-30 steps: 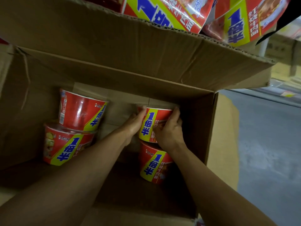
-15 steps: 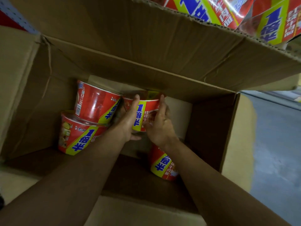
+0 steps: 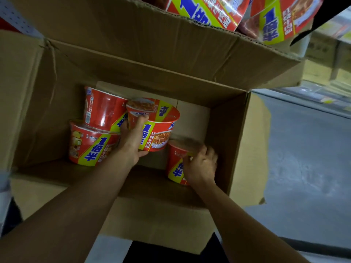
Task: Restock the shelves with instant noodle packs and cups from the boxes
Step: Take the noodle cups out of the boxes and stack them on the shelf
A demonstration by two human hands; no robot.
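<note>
Open cardboard box (image 3: 224, 122) on a grey floor (image 3: 307, 158), flaps spread, seen from above through the head camera. Inside, four red-and-yellow instant noodle cups. Left hand (image 3: 133, 143) clasped around the lifted noodle cup (image 3: 157, 122), thumb up on the lid edge, fingers curled under the base; cup raised off the box bottom, tilted so the lid faces toward 11 o'clock, just about at the centre of the box opening. At 9 o'clock of that cup, touching or nearly touching it, the upper stacked cup (image 3: 102, 109), lying on the lower stacked cup (image 3: 91, 143), both against the box's left wall. At 4 o'clock of the lifted cup, the right-side cup (image 3: 176, 160) on the box bottom near the right wall. Right hand (image 3: 201, 166) blurred, fingers curled around the side of the right-side cup, apparently grasping it, though blur hides how firm the hold is. Beyond the far flap, at 12 to 1 o'clock, noodle multipacks (image 3: 212, 12) in the same red, yellow and blue wrapping, partly cut off by the top edge.
</note>
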